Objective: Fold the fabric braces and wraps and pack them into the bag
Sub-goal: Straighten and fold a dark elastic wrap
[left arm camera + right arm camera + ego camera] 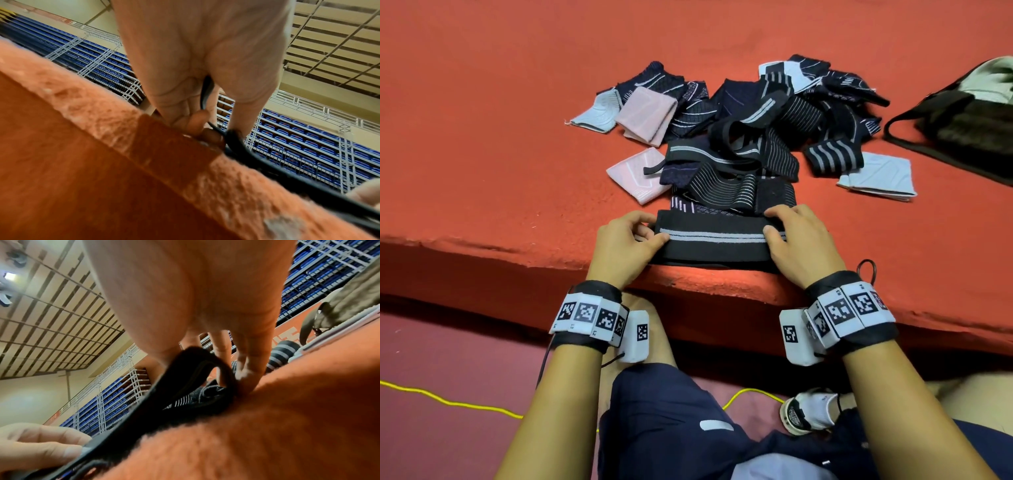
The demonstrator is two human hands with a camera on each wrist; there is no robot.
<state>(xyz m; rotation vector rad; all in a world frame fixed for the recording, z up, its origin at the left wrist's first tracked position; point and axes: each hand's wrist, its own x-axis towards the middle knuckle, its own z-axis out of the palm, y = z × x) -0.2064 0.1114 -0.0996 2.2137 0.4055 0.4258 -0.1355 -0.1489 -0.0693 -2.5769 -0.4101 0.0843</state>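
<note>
A black wrap (717,240) with a grey stripe lies flat near the front edge of the orange surface (482,154). My left hand (630,241) pinches its left end between thumb and curled fingers. My right hand (796,236) grips its right end, thumb on the stripe and fingers over the far edge. The left wrist view shows the black wrap (236,142) edge-on between the fingers (197,123). In the right wrist view the black wrap (185,379) loops under the fingers (246,369). A dark bag (969,123) lies open at the right edge.
Behind the wrap a pile of dark striped braces (750,137) spreads out, with pink pieces (647,114) and light blue ones (876,176) at its edges. The orange surface drops off just below my hands. A yellow cable (448,401) runs over the floor by my legs.
</note>
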